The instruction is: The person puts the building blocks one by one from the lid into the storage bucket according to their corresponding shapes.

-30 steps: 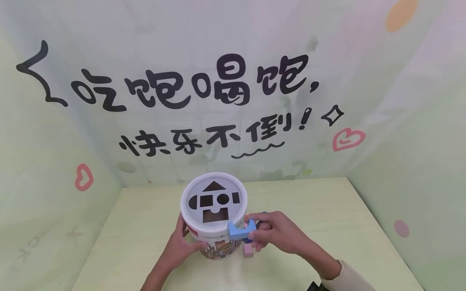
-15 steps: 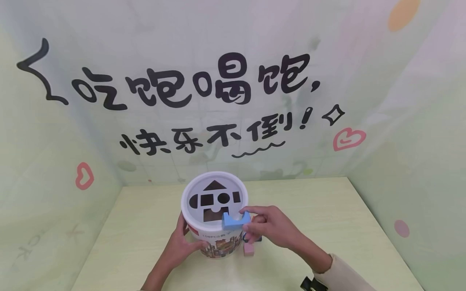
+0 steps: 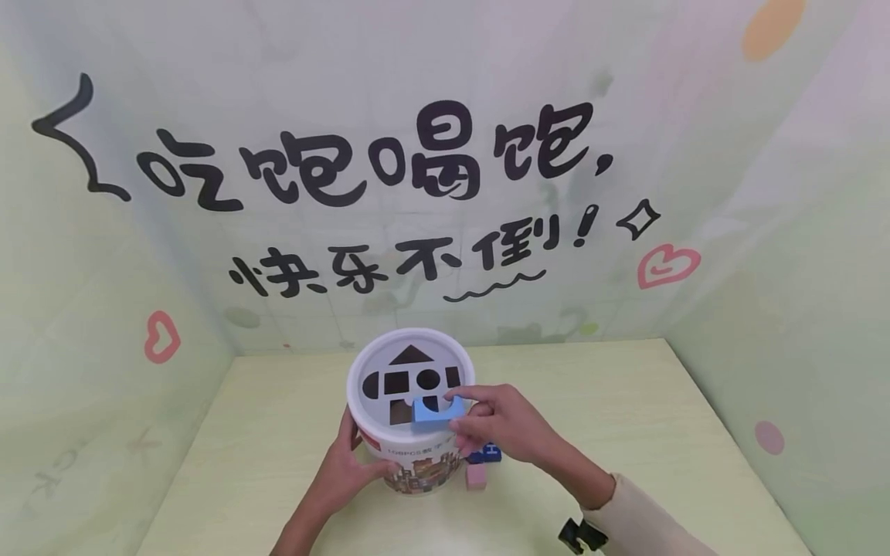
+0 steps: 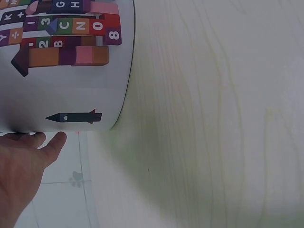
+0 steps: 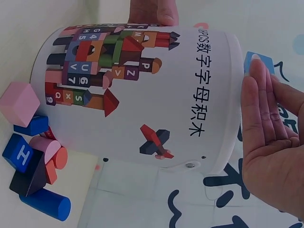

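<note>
The left hand (image 3: 342, 477) holds the tub (image 3: 426, 469) on its left, the right hand (image 3: 511, 426) pinches a light-blue block (image 3: 433, 417) over the lid (image 3: 378, 411), and only the right-wrist view shows a blue rod (image 5: 46, 204).

In the left wrist view a white tub (image 4: 71, 90) fills the upper L corner, cut off at top & L. Its side carries a block print (image 4: 71, 27): rows in red, orange, purple, green, pink etc., some w/ ltrs & nos. turned sideways; I can read C, N, B, 3, 8. Nr the rounded corner, a small dk rocket print (image 4: 76, 117) points L. L hand (image 4: 21, 168) is at btm L, fingers touching the tub's lower edge. Pale wood-grain table (image 4: 213, 114) takes up the R side, w/ a soft shadow (image 4: 145, 147) nr the tub. Btm L, past the hand, pale wall (image 4: 59, 202) w/ thin grid lines & a grey paw print (image 4: 76, 179).
</note>
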Demonstrator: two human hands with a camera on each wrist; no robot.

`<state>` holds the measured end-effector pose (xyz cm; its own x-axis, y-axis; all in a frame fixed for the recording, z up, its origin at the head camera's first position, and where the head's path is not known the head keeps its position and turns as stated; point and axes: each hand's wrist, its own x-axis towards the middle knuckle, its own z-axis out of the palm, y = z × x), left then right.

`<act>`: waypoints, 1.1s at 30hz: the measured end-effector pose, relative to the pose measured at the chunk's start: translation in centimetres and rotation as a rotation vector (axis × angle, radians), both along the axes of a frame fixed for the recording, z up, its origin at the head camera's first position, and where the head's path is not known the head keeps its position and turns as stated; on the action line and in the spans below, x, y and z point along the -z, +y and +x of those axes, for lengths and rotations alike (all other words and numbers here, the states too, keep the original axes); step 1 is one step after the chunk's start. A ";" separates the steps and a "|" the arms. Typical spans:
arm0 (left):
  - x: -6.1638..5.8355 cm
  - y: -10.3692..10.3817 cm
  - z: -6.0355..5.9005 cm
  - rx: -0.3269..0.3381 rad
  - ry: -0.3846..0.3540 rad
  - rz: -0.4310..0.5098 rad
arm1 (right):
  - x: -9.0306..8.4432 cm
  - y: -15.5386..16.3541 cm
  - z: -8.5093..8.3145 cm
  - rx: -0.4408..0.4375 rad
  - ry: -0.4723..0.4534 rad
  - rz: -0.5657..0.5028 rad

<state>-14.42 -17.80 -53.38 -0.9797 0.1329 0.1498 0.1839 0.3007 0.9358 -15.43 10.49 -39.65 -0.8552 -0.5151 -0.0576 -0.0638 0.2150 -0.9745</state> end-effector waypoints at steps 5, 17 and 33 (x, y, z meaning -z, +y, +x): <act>0.0 0.0 0.0 -0.005 -0.004 -0.005 | 0.0 -0.8 -0.2 0.004 0.000 0.003; 0.3 -0.1 -0.1 0.012 0.037 -0.015 | -0.5 -2.2 -0.4 0.020 -0.061 0.009; 0.1 0.0 -0.1 0.009 0.019 -0.013 | -0.8 -3.3 -1.1 0.059 -0.086 0.067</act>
<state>-14.49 -17.84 -53.45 -0.9755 0.1437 0.1666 0.2044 0.3115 0.9280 -16.53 7.23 -38.84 -0.8744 -0.4564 -0.1648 0.0343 0.2806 -0.9592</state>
